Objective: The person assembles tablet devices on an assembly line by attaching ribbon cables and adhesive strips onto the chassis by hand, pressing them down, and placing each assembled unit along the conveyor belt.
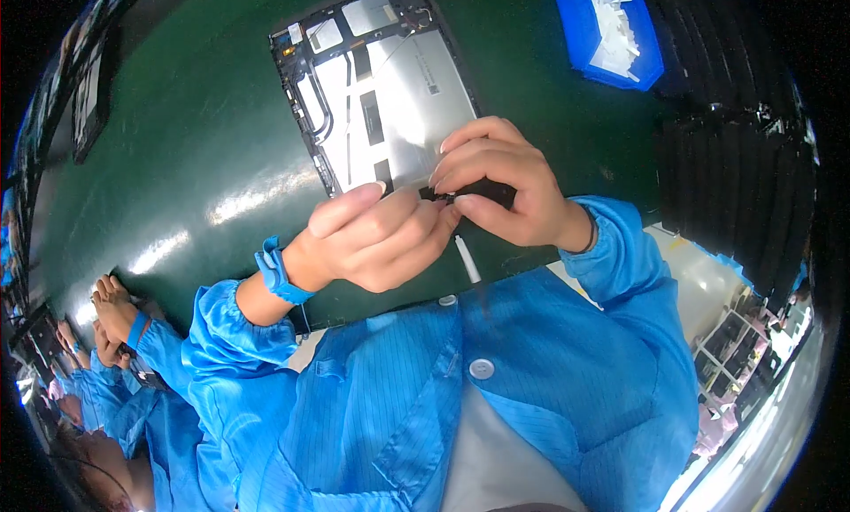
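Note:
My left hand (pixel 376 239) and my right hand (pixel 518 180) meet over the near end of an opened tablet-like panel. Pinched between their fingertips is a small black part (pixel 490 192), too covered by the fingers to name its kind. The part's dark body shows between the thumb and fingers of my right hand. Silver metal with black strips and cables makes up the panel (pixel 416 96), lying flat inside a black frame. A blue wrist strap (pixel 282 273) circles my left wrist. Just below my fingers lies a slim white pen-like stick (pixel 467 259).
A blue bin (pixel 580 56) with white strips stands at the far right. Beside it are rows of black ridged trays (pixel 735 184). Another dark panel (pixel 88 105) lies at the far left of the green table (pixel 204 114). A co-worker's hand (pixel 115 308) rests at left.

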A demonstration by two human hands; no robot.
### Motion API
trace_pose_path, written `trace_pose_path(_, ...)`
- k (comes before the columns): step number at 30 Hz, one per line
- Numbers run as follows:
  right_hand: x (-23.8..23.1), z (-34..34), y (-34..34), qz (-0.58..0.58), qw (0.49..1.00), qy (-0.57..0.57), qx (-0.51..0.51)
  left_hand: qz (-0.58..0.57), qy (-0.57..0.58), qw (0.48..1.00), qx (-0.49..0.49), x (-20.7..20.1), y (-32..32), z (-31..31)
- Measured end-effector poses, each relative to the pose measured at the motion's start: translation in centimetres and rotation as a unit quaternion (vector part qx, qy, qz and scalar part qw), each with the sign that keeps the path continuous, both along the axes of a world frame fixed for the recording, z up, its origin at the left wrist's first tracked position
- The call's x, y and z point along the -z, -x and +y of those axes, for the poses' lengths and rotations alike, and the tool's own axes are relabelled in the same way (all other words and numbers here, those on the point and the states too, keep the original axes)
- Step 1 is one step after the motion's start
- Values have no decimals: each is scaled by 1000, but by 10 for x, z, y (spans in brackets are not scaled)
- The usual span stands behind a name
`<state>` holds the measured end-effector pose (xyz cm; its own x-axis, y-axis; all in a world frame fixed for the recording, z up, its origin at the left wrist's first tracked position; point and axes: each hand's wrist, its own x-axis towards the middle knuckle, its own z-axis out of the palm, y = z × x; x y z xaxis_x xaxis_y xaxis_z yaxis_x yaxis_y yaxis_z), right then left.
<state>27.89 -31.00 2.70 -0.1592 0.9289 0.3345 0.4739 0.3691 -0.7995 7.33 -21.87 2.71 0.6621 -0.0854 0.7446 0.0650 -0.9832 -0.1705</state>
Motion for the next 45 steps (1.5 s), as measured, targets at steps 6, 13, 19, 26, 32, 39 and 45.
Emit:
trace_pose_path(6,-2,3,4,-32,999,2,26,-8,-49,996,68,6,0,0)
trace_pose_path(13,-7,15,-10,41,986,29,156,-60,46,994,83,4,-2,0)
trace_pose_path(19,-26,18,-108,-111,870,-270,396,22,421,905,-58,-2,-21,36)
trace_pose_path(26,-31,-5,-99,-499,751,-85,425,63,407,908,-83,6,-26,43)
trace_pose_path(32,-17,-23,13,-308,932,-89,171,63,394,911,-100,3,-21,44)
trace_pose_path(39,-5,-24,29,-281,942,-87,161,45,384,917,-101,4,-23,43)
trace_pose_path(45,-11,-24,32,-281,942,-73,166,48,385,916,-102,1,-24,42)
